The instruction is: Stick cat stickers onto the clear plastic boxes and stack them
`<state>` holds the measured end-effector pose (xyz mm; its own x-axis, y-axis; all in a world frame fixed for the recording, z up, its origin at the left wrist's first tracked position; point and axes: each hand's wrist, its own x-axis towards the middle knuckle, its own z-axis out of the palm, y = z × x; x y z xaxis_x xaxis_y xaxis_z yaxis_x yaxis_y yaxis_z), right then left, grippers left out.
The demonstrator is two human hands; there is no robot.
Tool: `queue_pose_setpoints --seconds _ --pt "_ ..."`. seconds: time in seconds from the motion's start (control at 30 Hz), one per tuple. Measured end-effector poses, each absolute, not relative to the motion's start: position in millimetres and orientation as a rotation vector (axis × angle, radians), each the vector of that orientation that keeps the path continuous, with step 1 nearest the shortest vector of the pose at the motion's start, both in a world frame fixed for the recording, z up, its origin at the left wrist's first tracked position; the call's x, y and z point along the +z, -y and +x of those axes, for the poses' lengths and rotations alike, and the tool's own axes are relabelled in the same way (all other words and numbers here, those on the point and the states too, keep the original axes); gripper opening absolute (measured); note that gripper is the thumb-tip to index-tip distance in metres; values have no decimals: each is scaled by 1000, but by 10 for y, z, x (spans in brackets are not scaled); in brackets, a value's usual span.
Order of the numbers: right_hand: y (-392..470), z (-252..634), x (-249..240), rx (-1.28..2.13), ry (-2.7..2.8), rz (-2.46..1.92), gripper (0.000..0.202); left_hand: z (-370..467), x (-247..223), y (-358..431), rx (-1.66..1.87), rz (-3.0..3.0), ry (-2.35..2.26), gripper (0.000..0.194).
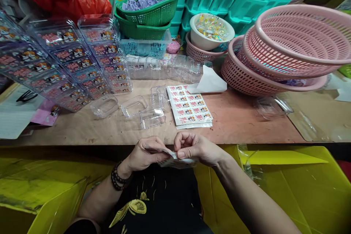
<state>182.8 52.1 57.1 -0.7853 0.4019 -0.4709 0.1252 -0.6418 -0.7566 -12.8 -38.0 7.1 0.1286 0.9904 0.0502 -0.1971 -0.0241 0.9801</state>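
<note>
Just in front of the table's near edge, my left hand [149, 152] and my right hand [197, 148] meet over a thin, crinkled, see-through plastic piece [177, 163]. Each hand pinches its upper edge between thumb and fingers; its exact kind is hard to make out. On the table beyond lies a stack of sticker sheets [192, 108] printed with cartoon cats and pink lettering. Left of the sheets are several small clear plastic boxes [153, 118]. A white backing paper [210, 82] curls at the top of the sheets.
Stacked clear boxes with cat stickers [94, 60] stand at the left. Green baskets [149, 16] hold purple packets, and a white bowl [196, 36] holds yellow ones. Pink baskets [270, 76] pile up at the right. Yellow bins [296, 186] flank my lap below the table [238, 124].
</note>
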Motion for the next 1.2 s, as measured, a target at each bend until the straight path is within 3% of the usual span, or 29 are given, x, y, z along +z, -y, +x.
queue_pose_setpoints --seconds 0.37,0.57,0.63,0.77,0.83,1.0,1.2 --pt "-506 1861 576 2567 1452 -1015 41 -87 86 386 1170 1005 -987 27" --pt "-495 1913 827 1833 2109 -897 30 -71 98 396 1141 961 -1182 31" --pt "-506 1908 812 1934 2085 -885 32 -66 75 392 1152 999 -1100 31" --pt "-522 1853 633 2442 1746 -994 41 -66 31 375 1199 1083 -873 30" --pt "-509 1833 582 2474 1678 -1031 41 -68 22 371 1206 1088 -868 29" --pt "-398 1858 677 1809 2007 -1009 16 -38 25 387 1125 874 -1098 35" --pt "-162 1842 527 810 2362 -997 9 -42 42 437 1044 620 -1042 43"
